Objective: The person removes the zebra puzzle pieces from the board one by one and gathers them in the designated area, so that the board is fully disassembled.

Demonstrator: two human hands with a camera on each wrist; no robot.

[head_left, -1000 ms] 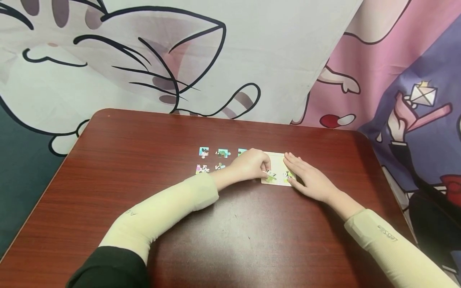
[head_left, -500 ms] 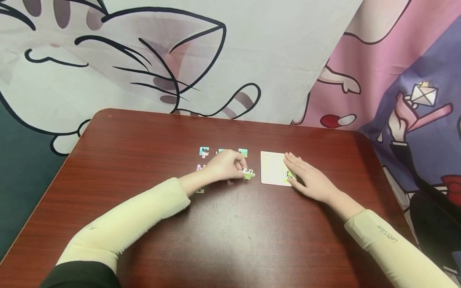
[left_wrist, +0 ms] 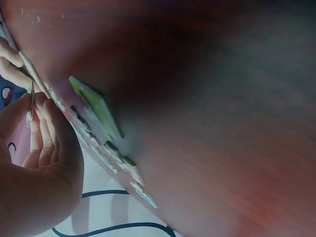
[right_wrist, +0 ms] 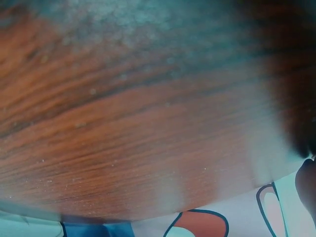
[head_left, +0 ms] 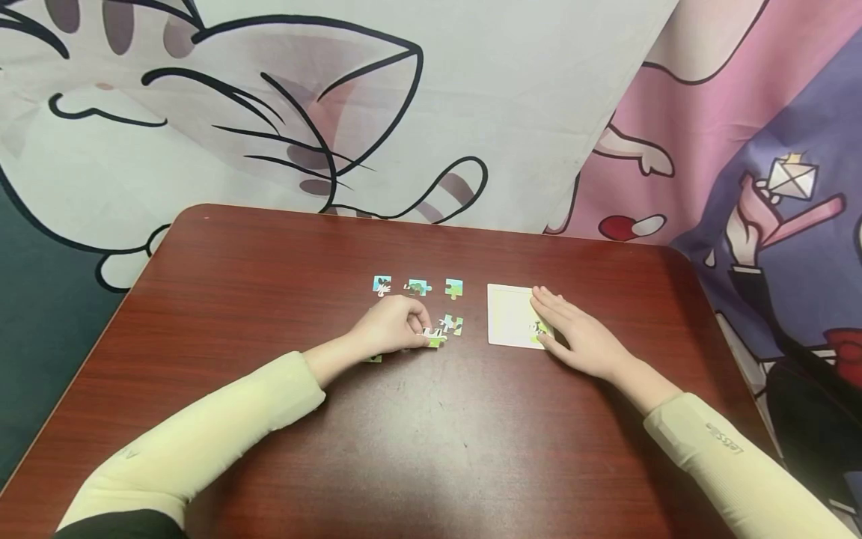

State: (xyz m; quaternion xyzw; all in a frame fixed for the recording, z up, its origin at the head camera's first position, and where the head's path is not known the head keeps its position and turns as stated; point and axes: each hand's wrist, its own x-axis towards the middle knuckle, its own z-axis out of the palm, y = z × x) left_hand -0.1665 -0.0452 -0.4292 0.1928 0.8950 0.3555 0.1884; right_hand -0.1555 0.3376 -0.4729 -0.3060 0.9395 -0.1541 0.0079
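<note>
My left hand [head_left: 393, 326] pinches a green-and-white jigsaw piece [head_left: 434, 340] between thumb and fingertips, left of the puzzle board. In the left wrist view the same piece [left_wrist: 32, 98] appears edge-on between the fingertips. Flat on the table lies the pale square puzzle board [head_left: 509, 311], with a jigsaw piece [head_left: 540, 329] at its lower right corner. Over the board's right edge rests my right hand [head_left: 579, 337], fingers extended. Just beyond the held piece is another loose piece [head_left: 453, 324]. The left hand covers part of the middle row of pieces.
Along the back lie three loose pieces: a blue one [head_left: 381, 285], a blue-green one [head_left: 418, 287] and a green-blue one [head_left: 454, 288]. A greenish piece [head_left: 373, 358] peeks out below the left hand. Behind the brown table [head_left: 431, 449] hangs a cartoon-printed cloth [head_left: 525, 112].
The left hand has moved leftward from the board's lower left, carrying the green-and-white jigsaw piece toward the loose pieces. The right hand and board have stayed put.
</note>
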